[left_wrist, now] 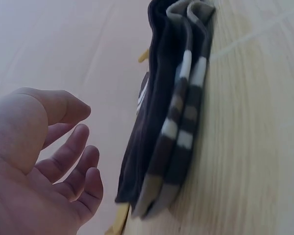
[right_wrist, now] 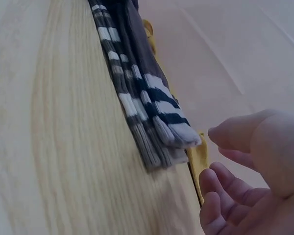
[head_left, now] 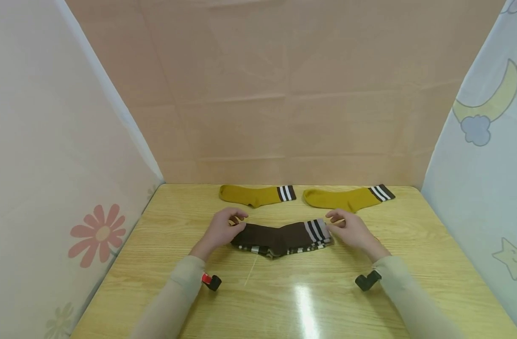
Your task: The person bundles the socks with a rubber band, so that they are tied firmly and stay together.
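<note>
Dark brown sock (head_left: pixel 258 234) with a striped cuff lies on top of patterned socks (left_wrist: pixel 169 128), forming a layered stack at the middle of the bench (head_left: pixel 157 235), between the two hands. The toe end points left; the cuff, light grey with black stripes, points right.

Left hand (head_left: pixel 224 227): positioned at the toe end, forearm angled inward, thumb and fingers curved loosely with a gap between them. Right hand (head_left: pixel 352 230): positioned just beside the cuff, in a mirrored pose, thumb and fingers likewise parted. The hands are well apart from each other. Both wrist views show a gap between each hand and the stack; neither hand grips anything. Pale sleeves (head_left: pixel 169 296) cover both forearms; a small black device (head_left: pixel 368 280) is mounted at each wrist.

Surface: light wood grain, with a bright reflection near the front edge. Two mustard socks with white-striped dark cuffs, one left (head_left: pixel 250 195) and one right (head_left: pixel 339 198), lie flat behind the stack.

Surroundings: a creased, peach-coloured backdrop (head_left: pixel 284 94) stands at the rear. White side panels carry a pink flower (head_left: pixel 102 233) on the left and a yellow crescent moon (head_left: pixel 502 94) on the right.
</note>
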Action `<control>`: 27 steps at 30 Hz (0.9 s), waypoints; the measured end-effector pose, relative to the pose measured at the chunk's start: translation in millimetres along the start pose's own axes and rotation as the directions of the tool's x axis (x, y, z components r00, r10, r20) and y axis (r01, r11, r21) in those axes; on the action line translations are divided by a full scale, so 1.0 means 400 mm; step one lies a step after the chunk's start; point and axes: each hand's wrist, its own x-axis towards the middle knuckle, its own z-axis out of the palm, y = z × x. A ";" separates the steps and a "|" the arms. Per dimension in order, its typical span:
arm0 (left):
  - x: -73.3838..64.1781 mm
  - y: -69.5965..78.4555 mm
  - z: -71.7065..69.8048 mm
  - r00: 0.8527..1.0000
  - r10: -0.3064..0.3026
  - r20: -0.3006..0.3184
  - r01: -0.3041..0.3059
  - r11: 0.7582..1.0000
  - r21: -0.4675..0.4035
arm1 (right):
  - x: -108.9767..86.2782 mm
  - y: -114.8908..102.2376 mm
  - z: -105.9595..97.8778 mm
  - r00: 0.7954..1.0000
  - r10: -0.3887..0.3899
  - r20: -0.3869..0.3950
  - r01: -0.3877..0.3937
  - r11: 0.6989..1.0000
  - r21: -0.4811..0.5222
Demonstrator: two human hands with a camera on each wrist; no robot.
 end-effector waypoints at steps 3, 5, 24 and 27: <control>0.015 0.014 0.011 1.000 -0.002 0.030 0.002 1.000 -0.011 | 0.001 0.005 -0.012 1.000 -0.001 -0.014 0.001 1.000 -0.017; 0.026 0.025 0.022 0.999 0.003 0.050 -0.002 1.000 -0.018 | 0.001 0.011 -0.020 1.000 -0.004 -0.023 0.003 1.000 -0.030; 0.145 0.138 0.141 0.981 -0.016 0.194 0.031 0.996 -0.078 | 0.025 0.145 -0.143 0.993 0.059 -0.104 -0.073 0.987 -0.142; 0.158 0.149 0.161 0.979 -0.017 0.202 0.035 0.996 -0.084 | 0.031 0.170 -0.165 0.992 0.061 -0.115 -0.079 0.983 -0.164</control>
